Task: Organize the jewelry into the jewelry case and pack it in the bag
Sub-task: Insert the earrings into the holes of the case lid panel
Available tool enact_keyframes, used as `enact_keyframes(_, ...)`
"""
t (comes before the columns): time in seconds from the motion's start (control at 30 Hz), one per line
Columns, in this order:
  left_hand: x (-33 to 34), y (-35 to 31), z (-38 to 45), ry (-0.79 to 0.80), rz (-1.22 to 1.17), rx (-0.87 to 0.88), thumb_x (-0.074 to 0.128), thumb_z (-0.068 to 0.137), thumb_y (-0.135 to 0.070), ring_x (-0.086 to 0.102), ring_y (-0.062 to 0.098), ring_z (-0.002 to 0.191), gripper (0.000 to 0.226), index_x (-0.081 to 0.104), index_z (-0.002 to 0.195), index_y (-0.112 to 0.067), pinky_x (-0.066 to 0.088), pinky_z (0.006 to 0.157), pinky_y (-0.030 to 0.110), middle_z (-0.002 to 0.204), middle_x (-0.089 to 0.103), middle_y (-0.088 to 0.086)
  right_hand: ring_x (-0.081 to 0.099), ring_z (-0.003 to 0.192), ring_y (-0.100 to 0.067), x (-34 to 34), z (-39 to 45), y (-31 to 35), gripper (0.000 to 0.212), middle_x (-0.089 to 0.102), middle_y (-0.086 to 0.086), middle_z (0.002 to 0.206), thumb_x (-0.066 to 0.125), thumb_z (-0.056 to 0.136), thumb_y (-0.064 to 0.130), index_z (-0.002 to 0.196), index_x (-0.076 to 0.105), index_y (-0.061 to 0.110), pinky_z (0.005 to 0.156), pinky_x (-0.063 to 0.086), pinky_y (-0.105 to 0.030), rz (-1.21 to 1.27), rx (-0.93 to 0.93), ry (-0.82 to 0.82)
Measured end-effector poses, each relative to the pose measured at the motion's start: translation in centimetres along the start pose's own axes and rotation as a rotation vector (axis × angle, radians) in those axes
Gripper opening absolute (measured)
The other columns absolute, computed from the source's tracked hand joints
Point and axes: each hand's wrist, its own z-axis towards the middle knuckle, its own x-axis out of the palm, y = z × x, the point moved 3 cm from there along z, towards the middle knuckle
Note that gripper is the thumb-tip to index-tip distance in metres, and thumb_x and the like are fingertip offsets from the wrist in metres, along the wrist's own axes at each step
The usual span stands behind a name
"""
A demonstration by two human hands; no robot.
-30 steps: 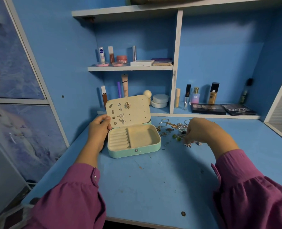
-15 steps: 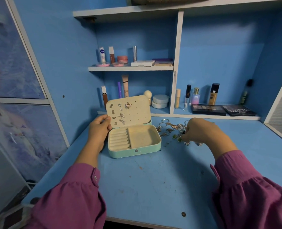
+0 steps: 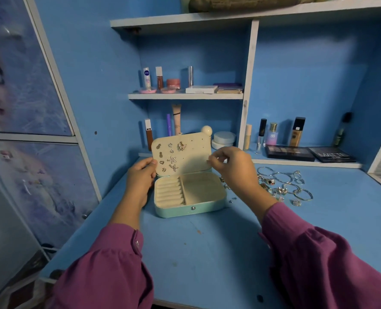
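On the blue desk [image 3: 207,253], nearest the viewer, two magenta sleeves [image 3: 109,264] are seen reaching toward the jewelry case [image 3: 189,195], which lies opened with its mint shell flat and its cream lid [image 3: 181,153] raised upright. At the case's left edge the left hand [image 3: 140,181] is placed, its grip closed round the lid's lower left corner, thumb against the inner face. Above the case's right compartment the right hand [image 3: 234,168] is held just in front of the lid's right edge, fingertips pinched together; what is pinched is too small to be told. Several earrings [image 3: 174,159] are pinned on the lid's left half. Right of the case, loose jewelry [image 3: 283,186] is scattered on the desk. Behind the case, cosmetics [image 3: 274,134] are ranged on the shelf [image 3: 185,95] unit.
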Motion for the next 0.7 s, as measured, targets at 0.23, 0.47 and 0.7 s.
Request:
enact_keyframes(0.23, -0.2, 0.1, 0.1, 0.009, -0.025, 0.012, 0.056, 0.095, -0.013, 0.031, 0.003, 0.041, 0.025, 0.063, 0.119, -0.008, 0.030, 0.041, 0.016, 0.061, 0.043, -0.001, 0.054, 0.088, -0.023, 3.6, 2.2, 0.5, 0.014, 0.052, 0.007, 0.077, 0.066, 0.086, 0.028, 0.089, 0.075, 0.017, 0.065, 0.035, -0.028, 0.052, -0.045, -0.171)
enact_keyframes(0.47, -0.2, 0.3, 0.3, 0.018, -0.052, 0.006, 0.056, 0.095, -0.013, 0.032, 0.003, 0.042, 0.026, 0.063, 0.120, -0.008, 0.031, 0.041, 0.015, 0.062, 0.044, -0.001, 0.056, 0.087, -0.024, 5.1, 3.1, 1.1, 0.017, 0.053, 0.007, 0.078, 0.066, 0.086, 0.031, 0.088, 0.074, 0.017, 0.074, 0.048, -0.039, 0.085, -0.022, -0.203)
enact_keyframes(0.7, -0.3, 0.4, 0.3, 0.013, -0.045, 0.000, 0.057, 0.095, -0.015, 0.034, 0.006, 0.049, 0.029, 0.063, 0.123, -0.009, 0.033, 0.043, 0.015, 0.064, 0.046, -0.002, 0.057, 0.088, -0.026, 5.6, 3.6, 0.9, 0.020, 0.055, 0.004, 0.082, 0.061, 0.088, 0.032, 0.087, 0.071, 0.014, 0.076, 0.050, -0.044, 0.110, 0.041, -0.165)
